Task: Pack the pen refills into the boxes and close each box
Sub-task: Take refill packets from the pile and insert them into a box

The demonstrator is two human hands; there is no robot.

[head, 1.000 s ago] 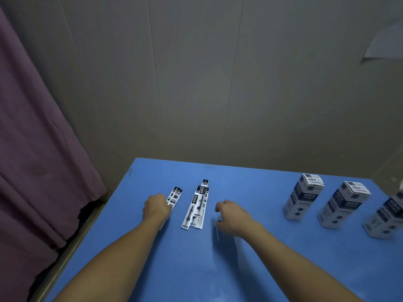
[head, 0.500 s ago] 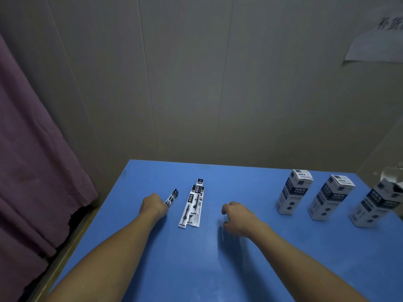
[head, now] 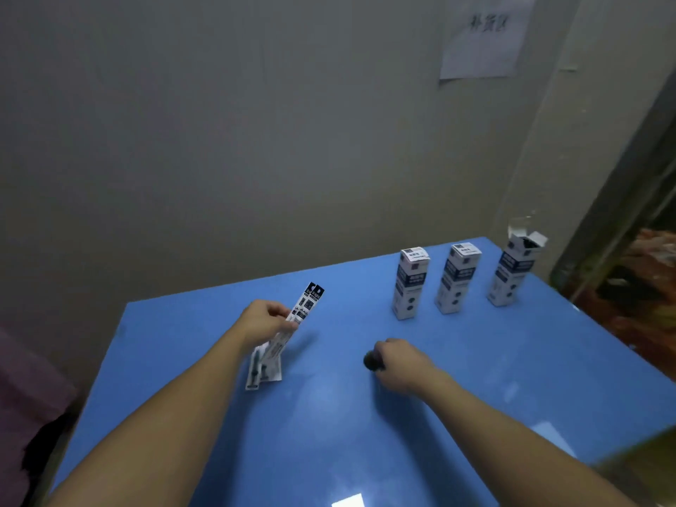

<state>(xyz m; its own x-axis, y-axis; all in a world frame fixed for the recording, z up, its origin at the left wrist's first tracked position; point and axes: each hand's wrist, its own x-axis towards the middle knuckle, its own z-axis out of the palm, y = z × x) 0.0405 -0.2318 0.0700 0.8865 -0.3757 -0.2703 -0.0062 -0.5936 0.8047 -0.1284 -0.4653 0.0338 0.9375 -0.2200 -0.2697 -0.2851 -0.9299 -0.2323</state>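
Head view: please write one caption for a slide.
Left hand lifts refill packs; three boxes wait on blue table.

Grey wall [head: 219, 140]; paper notice [head: 483, 38]; blue table [head: 365, 433]

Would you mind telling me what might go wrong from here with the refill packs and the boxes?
1. The left hand pinches the refill packs near their upper part, lower ends hanging toward the table; one could slip out.
2. Only the far-right box has its flap open; the two closed boxes stand close by and upright, so a reach might tip them.
3. The right hand grips a small dark object, leaving it less free.
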